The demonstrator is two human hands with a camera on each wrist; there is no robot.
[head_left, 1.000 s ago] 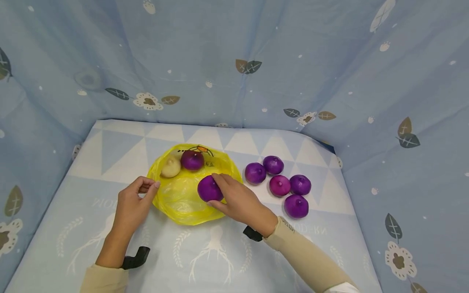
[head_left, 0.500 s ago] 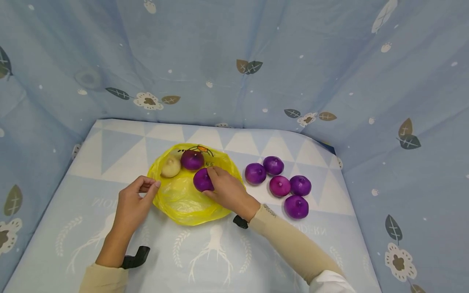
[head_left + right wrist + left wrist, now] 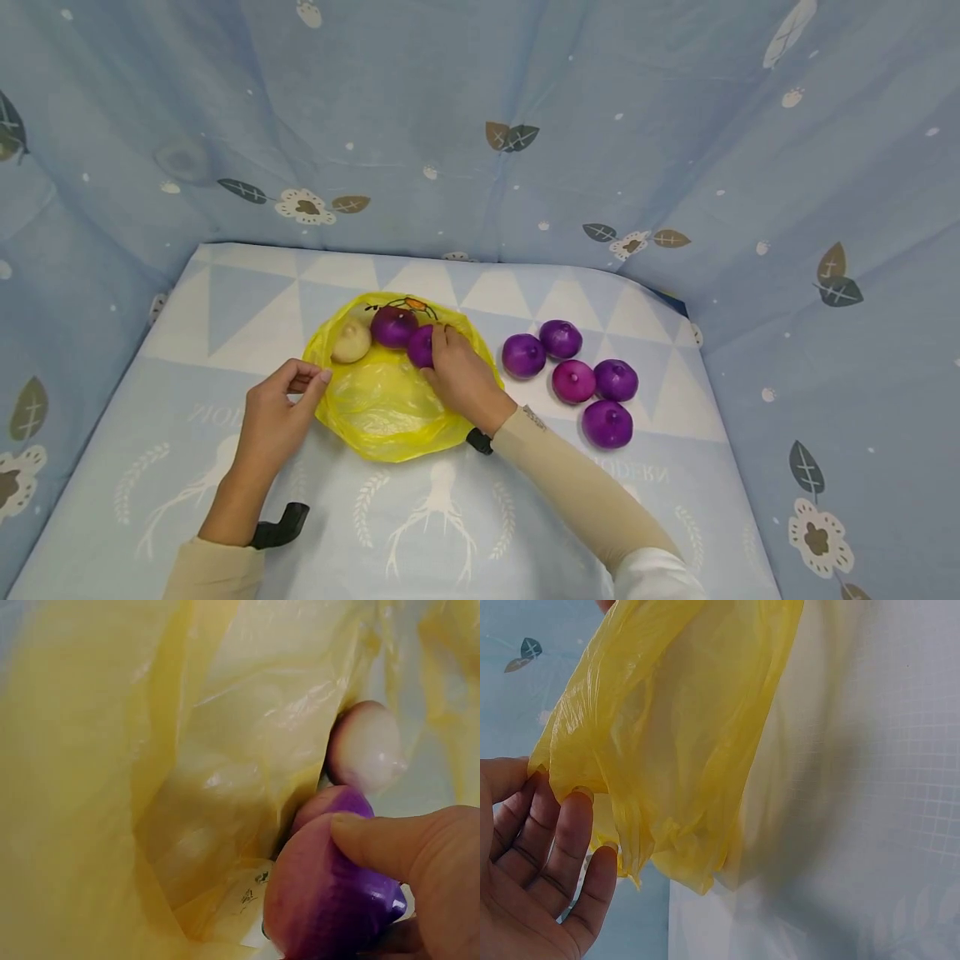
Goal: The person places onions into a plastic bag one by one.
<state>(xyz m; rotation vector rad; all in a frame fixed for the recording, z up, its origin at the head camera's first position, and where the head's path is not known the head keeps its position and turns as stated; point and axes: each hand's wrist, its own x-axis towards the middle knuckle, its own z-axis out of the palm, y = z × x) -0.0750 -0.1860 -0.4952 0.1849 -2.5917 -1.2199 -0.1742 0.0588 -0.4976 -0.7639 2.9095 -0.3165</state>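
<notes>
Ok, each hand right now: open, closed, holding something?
Left hand: closed, pinching the yellow bag by its rim.
Right hand: closed, holding a purple onion inside the bag.

Blue fabric curtains (image 3: 420, 92) in a leaf-and-flower print line the far, left and right edges of a blue-and-white patterned tabletop (image 3: 405, 508).

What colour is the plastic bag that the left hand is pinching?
The bag is bright yellow; it shows best in the head view.
</notes>
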